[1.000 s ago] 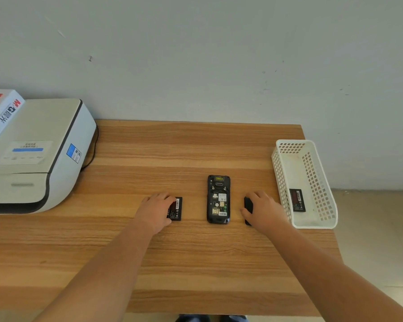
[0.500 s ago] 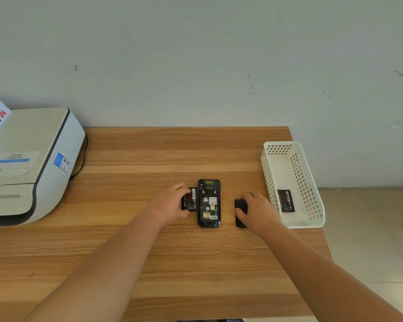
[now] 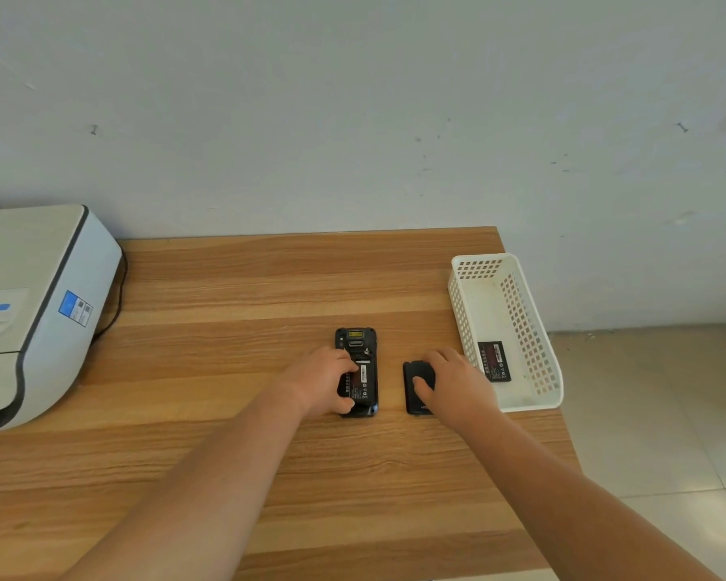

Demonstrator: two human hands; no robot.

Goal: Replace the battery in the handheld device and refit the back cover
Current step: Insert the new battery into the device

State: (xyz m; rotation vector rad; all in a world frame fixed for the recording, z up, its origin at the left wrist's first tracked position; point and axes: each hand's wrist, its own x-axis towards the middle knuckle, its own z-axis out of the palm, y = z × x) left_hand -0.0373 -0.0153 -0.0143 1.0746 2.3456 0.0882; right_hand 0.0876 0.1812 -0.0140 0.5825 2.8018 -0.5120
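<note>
Centre of the frame, and the handheld device point(image 3: 356, 350) lies face down on the wooden table point(image 3: 227, 413), long axis running away from the camera, back cover off. The left hand point(image 3: 317, 381) is right on it, fingers and thumb curled around a battery point(image 3: 359, 381) that sits in the open bay (label up, red and white print showing); whether it is fully seated cannot be told from here. Just to the right, apart from the device, the black back cover point(image 3: 411, 394) lies flat on the wood, and the right hand point(image 3: 453, 381) rests on it, thumb pressing its top, the other fingers draped over its far and right edges. Further right, at the table's edge, a white perforated basket point(image 3: 520, 329) holds a second battery point(image 3: 494, 361), lying flat near its lower end. Over at the left edge of the frame sits a white printer point(image 3: 38, 308) with a dark cable trailing behind it.
</note>
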